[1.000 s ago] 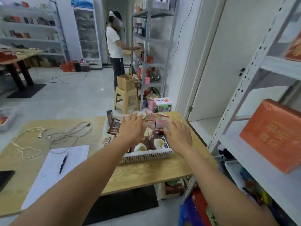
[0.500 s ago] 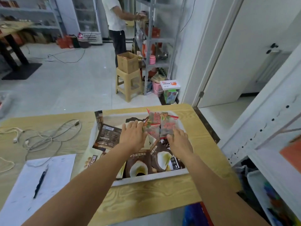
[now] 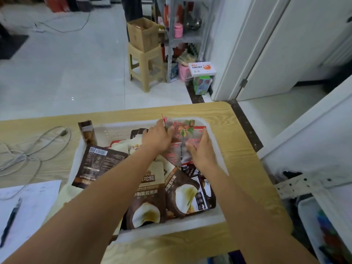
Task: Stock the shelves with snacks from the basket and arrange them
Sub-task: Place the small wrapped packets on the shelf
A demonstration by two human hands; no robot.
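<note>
A white plastic basket [image 3: 171, 228] full of snack packets sits on the wooden table [image 3: 243, 161]. Brown pouches [image 3: 146, 202] with a white nut picture lie at its near side. Red-and-clear snack packets [image 3: 187, 130] stand at the far right corner of the basket. My left hand [image 3: 157, 137] grips the left edge of these red packets, thumb against them. My right hand [image 3: 200, 149] holds their right side, fingers curled over the front. The white shelf frame [image 3: 308, 130] stands to the right of the table.
A sheet of paper [image 3: 36, 197] with a pen [image 3: 10, 221] and grey cables [image 3: 32, 147] lie on the table's left. Beyond the table stand a beige stool [image 3: 145, 67] with a cardboard box [image 3: 143, 33], a metal rack, and a white carton [image 3: 202, 69] on the floor.
The view has tilted down and closer to the basket. Both hands have moved from above the packets to the far right corner and closed on the red packets.
</note>
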